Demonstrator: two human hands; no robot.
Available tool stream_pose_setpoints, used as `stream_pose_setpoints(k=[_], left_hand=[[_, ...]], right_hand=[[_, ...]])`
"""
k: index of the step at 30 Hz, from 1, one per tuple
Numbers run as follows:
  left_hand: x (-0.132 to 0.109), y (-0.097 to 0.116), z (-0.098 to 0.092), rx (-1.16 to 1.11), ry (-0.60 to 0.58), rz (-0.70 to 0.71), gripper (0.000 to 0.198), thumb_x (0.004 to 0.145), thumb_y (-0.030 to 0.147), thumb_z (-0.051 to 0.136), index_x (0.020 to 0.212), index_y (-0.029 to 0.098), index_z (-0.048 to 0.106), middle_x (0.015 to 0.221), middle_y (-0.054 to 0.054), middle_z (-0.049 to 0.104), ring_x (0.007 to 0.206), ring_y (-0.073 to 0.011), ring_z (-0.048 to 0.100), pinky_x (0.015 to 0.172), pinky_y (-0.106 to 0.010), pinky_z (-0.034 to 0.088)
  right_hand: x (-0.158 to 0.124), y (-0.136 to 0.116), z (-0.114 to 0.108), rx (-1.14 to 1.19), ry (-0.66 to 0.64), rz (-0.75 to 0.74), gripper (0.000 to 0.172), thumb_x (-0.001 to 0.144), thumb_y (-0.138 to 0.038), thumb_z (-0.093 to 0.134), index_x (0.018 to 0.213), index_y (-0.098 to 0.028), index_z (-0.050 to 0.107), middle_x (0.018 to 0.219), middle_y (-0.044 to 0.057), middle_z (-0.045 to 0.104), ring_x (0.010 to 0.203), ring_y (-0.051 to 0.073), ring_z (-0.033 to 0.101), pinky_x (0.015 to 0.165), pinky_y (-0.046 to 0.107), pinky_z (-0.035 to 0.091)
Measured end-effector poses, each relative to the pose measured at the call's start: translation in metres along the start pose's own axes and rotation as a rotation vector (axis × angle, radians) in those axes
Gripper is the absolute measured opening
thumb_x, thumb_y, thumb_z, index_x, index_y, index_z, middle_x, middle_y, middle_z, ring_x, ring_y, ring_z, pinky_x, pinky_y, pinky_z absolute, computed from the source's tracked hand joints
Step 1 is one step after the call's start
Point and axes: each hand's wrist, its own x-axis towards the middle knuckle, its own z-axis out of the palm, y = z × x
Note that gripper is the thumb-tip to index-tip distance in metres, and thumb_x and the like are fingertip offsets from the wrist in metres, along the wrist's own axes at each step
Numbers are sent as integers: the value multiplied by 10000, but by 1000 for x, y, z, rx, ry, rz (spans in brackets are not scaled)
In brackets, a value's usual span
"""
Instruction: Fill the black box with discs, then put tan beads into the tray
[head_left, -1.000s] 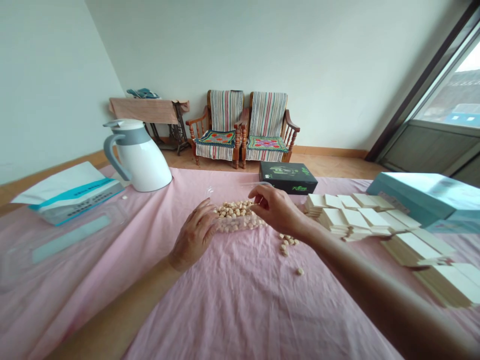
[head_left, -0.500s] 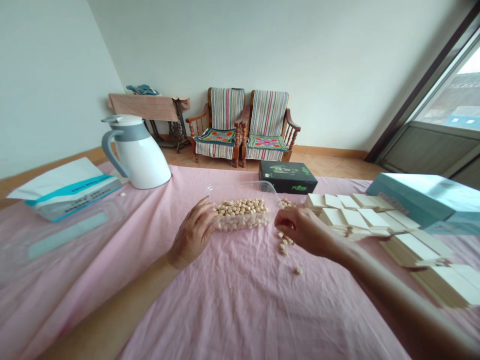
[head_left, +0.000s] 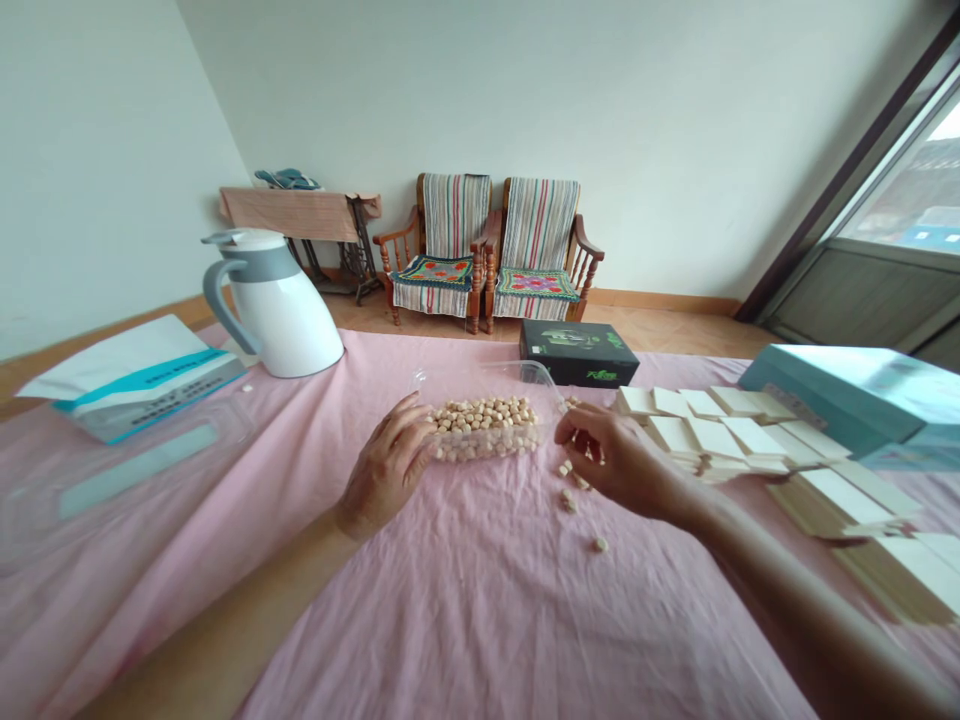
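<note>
A clear plastic container [head_left: 480, 450] full of small, round, beige pieces [head_left: 487, 412] stands on the pink cloth in front of me. My left hand [head_left: 391, 450] is closed around its left end, fingers over the rim. By the right end, my right hand [head_left: 600, 450] hovers low over several loose beige pieces [head_left: 568, 500] on the cloth. Its fingers are curled but apart, and pieces show in the gap between them; none is plainly gripped. One stray piece [head_left: 601, 545] lies closer to me.
Stacks of pale rectangular blocks [head_left: 720, 440] and a light-blue box [head_left: 847, 400] occupy the right. Behind the container sits a black box [head_left: 577, 352]. On the left are a white jug [head_left: 289, 320], a tissue pack [head_left: 150, 380] and a clear plastic lid [head_left: 135, 470].
My right hand's fingers have loosened from a tight curl, and more loose pieces show beneath them. The left hand stays at the container.
</note>
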Motion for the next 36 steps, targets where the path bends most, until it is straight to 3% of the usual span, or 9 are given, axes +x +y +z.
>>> stream_pose_setpoints(k=[5,8,10,14,18,23,28,33,36], left_hand=[[-1,-1,0,2,-20,-1,194,897,143,487,1083,189,512,1230,-91,539,1324,-251,373,1078,-477,403],[-2,-2,0,-3,-29,-6,193,898,144,487,1085,187,512,1234,-92,537,1325,-251,373,1080,-475,400],[-2,-2,0,-4,-26,-7,190,896,147,494,1081,186,515,1234,-90,539,1323,-252,374,1082,-473,399],[-2,-2,1,-2,-20,-11,191,891,144,505,1076,189,519,1226,-84,545,1317,-247,381,1084,-469,396],[0,0,0,2,-5,0,198,884,132,515,1075,184,514,1207,-92,548,1311,-246,389,1076,-459,408],[1,2,-1,5,0,6,186,890,132,502,1066,188,515,1196,-91,549,1306,-243,394,1067,-461,417],[-1,-1,0,0,-10,-7,180,892,133,500,1064,186,518,1209,-88,548,1314,-240,385,1078,-458,405],[-1,-1,1,-6,-19,-8,175,895,139,494,1065,175,521,1222,-96,541,1326,-244,368,1094,-459,383],[-1,-1,0,-7,-17,-3,175,898,134,481,1064,171,523,1215,-99,541,1322,-243,373,1090,-458,388]], right_hand=[[36,-24,-5,114,194,-69,209,783,-72,467,901,-178,603,857,25,571,665,89,539,629,219,421],[37,-30,-5,102,223,-74,222,792,-78,470,930,-179,612,877,30,581,685,94,549,649,225,421],[27,-28,-5,31,114,-46,166,797,-82,472,818,-173,608,787,18,579,667,101,535,639,228,396],[-4,-19,6,-152,-255,105,92,796,-123,510,737,-159,571,781,50,591,694,135,544,629,247,355],[-26,-8,30,-230,-352,220,73,830,-142,488,873,-141,547,884,100,599,778,172,568,657,263,355],[-34,-2,45,-181,-316,211,149,862,-91,393,797,-160,509,823,76,579,718,144,545,627,248,333],[-24,-10,30,-150,-289,138,143,801,-54,436,752,-162,514,770,49,565,665,122,502,601,239,311],[17,-23,2,-23,-37,2,114,762,-80,487,767,-176,549,712,-1,544,620,97,477,597,218,330],[47,-25,2,-5,121,23,198,733,-83,517,896,-168,591,727,-3,555,615,97,491,602,217,358]])
